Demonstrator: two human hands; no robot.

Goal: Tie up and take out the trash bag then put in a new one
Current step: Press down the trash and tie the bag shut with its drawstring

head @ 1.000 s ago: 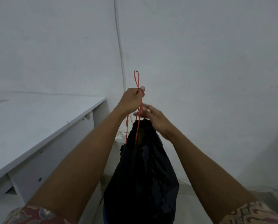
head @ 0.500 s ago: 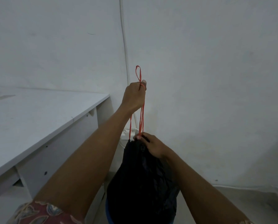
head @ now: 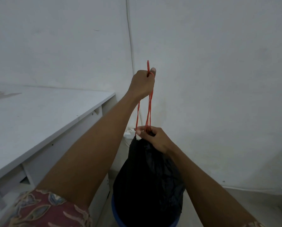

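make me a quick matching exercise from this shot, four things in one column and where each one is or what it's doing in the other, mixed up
Things:
1. left hand
2. right hand
3. black trash bag
4. white desk

Place or state:
A. stands at the left, beside the bin
B. pinches the gathered neck of the bag
C. raised high, gripping the red drawstring pulled taut
D. cinched at the top, its lower part in the blue bin

Pairs: 1-C, 2-B, 3-D, 4-A

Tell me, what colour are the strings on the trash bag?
Red drawstrings on a black trash bag; head view.
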